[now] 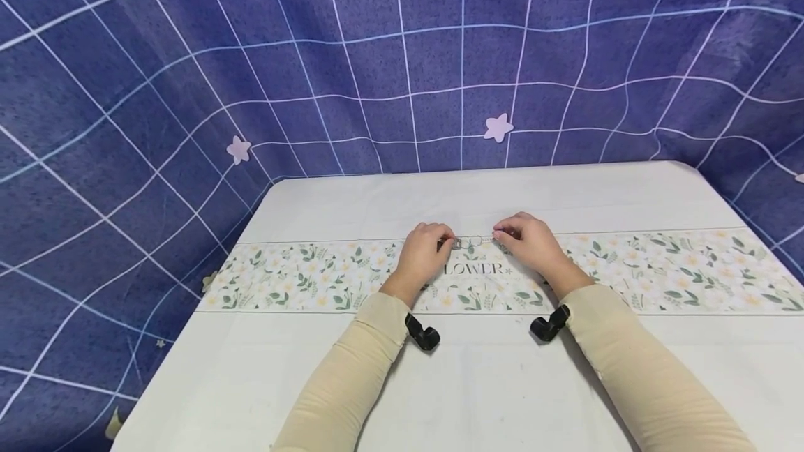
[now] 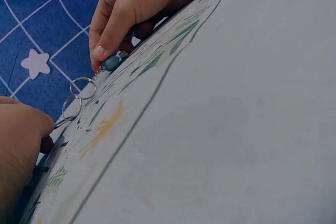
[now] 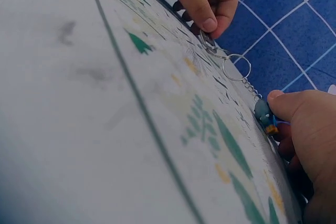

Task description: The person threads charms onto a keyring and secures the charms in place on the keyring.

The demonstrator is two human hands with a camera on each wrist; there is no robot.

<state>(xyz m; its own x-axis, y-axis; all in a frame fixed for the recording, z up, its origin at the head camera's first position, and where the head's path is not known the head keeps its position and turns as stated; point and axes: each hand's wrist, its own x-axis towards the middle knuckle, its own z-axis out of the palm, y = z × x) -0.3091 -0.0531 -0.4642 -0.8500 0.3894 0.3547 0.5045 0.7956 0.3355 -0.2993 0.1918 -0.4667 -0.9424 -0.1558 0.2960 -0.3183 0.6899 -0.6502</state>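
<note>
My left hand (image 1: pixel 423 257) pinches linked metal rings (image 3: pixel 208 45) between thumb and fingers, just above the table mat. A round split ring (image 3: pixel 250 70) hangs between the two hands and joins a short chain (image 3: pixel 251 86). That chain leads to a small teal keychain figure (image 3: pixel 262 109) with a yellow-orange part. My right hand (image 1: pixel 530 246) pinches the figure by thumb and fingers, as the left wrist view also shows. The fingers partly hide the figure and the rings at the left hand.
A floral runner (image 1: pixel 301 277) with the lettering "FLOWER" (image 1: pixel 474 268), partly covered, crosses the white table (image 1: pixel 471 382). Behind stands a blue grid-patterned curtain (image 1: pixel 433 61) with stars. A black wrist camera (image 1: pixel 422 333) sits on the left sleeve, another (image 1: pixel 550 324) on the right.
</note>
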